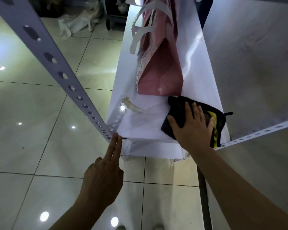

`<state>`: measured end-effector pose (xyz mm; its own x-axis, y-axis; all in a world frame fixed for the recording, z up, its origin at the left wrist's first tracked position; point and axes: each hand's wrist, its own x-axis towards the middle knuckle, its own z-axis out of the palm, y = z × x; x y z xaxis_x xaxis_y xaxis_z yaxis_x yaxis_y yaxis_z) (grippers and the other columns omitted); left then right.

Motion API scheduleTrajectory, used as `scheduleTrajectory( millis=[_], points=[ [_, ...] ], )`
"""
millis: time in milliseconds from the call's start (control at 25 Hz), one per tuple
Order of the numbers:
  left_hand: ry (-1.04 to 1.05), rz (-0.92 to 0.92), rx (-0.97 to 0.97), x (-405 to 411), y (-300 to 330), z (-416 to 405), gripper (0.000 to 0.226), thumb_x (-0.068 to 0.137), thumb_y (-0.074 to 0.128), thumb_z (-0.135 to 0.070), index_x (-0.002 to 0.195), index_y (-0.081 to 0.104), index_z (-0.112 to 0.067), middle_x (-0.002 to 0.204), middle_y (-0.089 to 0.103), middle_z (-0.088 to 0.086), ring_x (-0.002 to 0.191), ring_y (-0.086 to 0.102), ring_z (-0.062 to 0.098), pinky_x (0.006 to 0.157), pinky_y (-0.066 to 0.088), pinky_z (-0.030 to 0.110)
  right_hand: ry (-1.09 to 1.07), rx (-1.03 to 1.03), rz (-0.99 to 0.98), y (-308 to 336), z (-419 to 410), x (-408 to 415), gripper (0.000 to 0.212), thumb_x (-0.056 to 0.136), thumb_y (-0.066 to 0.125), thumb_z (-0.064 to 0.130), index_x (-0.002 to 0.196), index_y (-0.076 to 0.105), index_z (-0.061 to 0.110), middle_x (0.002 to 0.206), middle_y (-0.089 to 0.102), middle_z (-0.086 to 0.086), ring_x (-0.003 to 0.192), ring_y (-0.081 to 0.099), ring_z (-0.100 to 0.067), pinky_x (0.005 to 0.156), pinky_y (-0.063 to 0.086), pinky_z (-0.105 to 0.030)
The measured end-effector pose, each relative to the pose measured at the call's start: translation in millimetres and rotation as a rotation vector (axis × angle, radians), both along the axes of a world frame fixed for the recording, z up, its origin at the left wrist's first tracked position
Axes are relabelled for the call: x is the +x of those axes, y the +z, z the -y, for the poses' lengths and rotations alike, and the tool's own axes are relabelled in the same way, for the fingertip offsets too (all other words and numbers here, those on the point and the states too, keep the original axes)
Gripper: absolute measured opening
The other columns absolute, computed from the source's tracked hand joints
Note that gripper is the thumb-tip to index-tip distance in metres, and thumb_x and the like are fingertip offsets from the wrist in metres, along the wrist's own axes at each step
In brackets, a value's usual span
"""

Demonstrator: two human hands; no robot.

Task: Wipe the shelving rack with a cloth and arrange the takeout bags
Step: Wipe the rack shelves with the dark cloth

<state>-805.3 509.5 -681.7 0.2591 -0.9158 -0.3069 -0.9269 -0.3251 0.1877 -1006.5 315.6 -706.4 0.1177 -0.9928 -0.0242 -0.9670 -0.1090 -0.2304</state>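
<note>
Head view, looking down at a white shelf of the rack, and the right hand is flat on a black cloth with a yellow patch showing at its right edge. Fingers are straight and spread, palm down, pressing the cloth onto the near right part of the shelf; nothing is curled around it. The cloth lies just near of a pink bag, about touching its bottom edge. That pink bag lies on its side along the shelf, running toward the far end, with white paper handles splayed out to its left. On the left, the left hand has two fingers straight and together, their tips at the near left corner of the shelf, right beside the perforated post; the other fingers are folded in, and it holds nothing. A pale smear or scrap sits on the shelf, left of the cloth. Glossy floor tiles spread out on the left.
</note>
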Motion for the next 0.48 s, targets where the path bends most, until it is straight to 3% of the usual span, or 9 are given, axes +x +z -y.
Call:
scheduleTrajectory(
  millis=[120, 240, 400, 480],
  points=[
    [0.009, -0.023, -0.009, -3.9, -0.6, 1.4, 0.096, 0.093, 0.048, -0.03, 0.151, -0.028, -0.024, 0.151, -0.045, -0.017, 0.083, 0.057, 0.013, 0.072, 0.055, 0.03, 0.107, -0.132, 0.072, -1.4, -17.5, -7.6, 0.056, 0.102, 0.041, 0.045, 0.15, 0.048, 0.019, 0.157, 0.046, -0.008, 0.146, 0.04, -0.028, 0.121, 0.02, -0.054],
    [0.031, -0.055, 0.004, -5.0, 1.4, 1.0, 0.095, 0.093, 0.047, -0.031, 0.151, -0.028, -0.025, 0.15, -0.047, -0.017, 0.083, 0.057, 0.014, 0.073, 0.055, 0.031, 0.204, -0.223, 0.19, -3.6, -39.2, -12.4, 0.041, 0.096, 0.055, 0.018, 0.135, 0.063, 0.009, 0.135, 0.065, -0.014, 0.125, 0.059, -0.039, 0.106, 0.041, -0.056],
    [0.022, -0.131, -0.043, 3.3, 0.0, 1.6, 0.093, 0.093, 0.047, -0.031, 0.152, -0.026, -0.03, 0.152, -0.041, -0.024, 0.079, 0.056, 0.009, 0.071, 0.054, 0.029, 0.336, -0.22, 0.332, 9.3, -46.7, 26.5, 0.043, 0.099, 0.043, 0.025, 0.133, 0.064, 0.008, 0.126, 0.069, -0.013, 0.117, 0.063, -0.038, 0.098, 0.047, -0.054],
    [0.011, -0.169, -0.06, 9.2, 0.7, 1.6, 0.092, 0.095, 0.048, -0.029, 0.152, -0.023, -0.034, 0.154, -0.036, -0.026, 0.083, 0.052, 0.007, 0.074, 0.052, 0.026, 0.395, -0.243, 0.36, 16.9, -41.9, 57.3, 0.04, 0.1, 0.048, 0.021, 0.136, 0.062, 0.012, 0.127, 0.067, -0.01, 0.117, 0.062, -0.034, 0.099, 0.047, -0.049]
  ],
)
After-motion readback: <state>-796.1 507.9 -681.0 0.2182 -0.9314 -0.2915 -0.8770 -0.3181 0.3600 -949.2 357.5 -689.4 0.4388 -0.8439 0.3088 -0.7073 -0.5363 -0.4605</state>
